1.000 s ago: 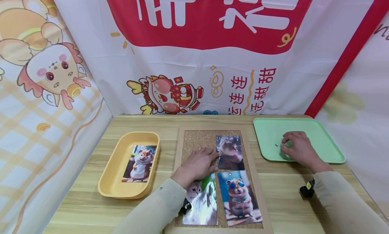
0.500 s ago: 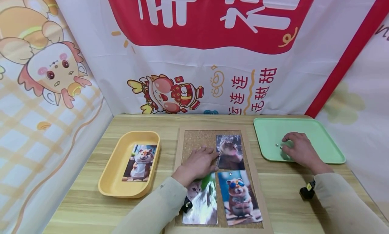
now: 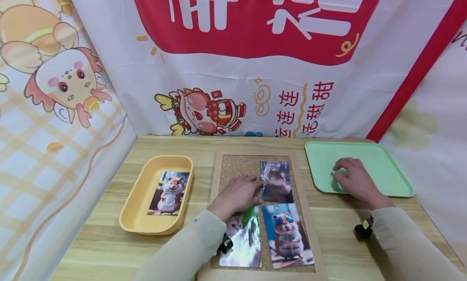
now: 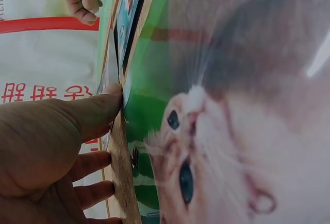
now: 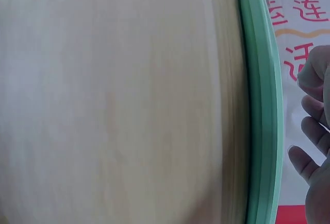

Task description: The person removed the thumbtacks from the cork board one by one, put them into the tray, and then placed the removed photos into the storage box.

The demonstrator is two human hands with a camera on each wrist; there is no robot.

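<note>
Clearly, the tightest spot is at the right hand (image 3: 354,181): a small shiny pin (image 3: 333,174), as it seems, shows right at its fingertips, between 9 and 10 o'clock from the palm, over the green tray (image 3: 379,163). The index finger and thumb bend toward each other there, but I cannot tell whether they grip the pin or merely hover beside it; the pin is too small for its long axis to be read.

The left hand (image 3: 238,194) is well apart, at roughly 9 o'clock from the pin, resting on the corkboard (image 3: 235,165) with its fingers loosely extended. Its thumb tip meets the edge of the cat photo (image 3: 241,246), which runs from 12 to 6 o'clock and has its 12 o'clock end under that hand.

Between the 2 hands lie the tray's low rim, the board's wooden frame and the animal photo (image 3: 276,181) at the board's 1 o'clock corner. Below that, near 5 o'clock, sits the sunglasses photo (image 3: 288,240), with another pin (image 3: 277,208) near its top. Off at 9 o'clock from the board, a yellow tray (image 3: 140,210) holds 1 more hamster photo (image 3: 169,194).
</note>
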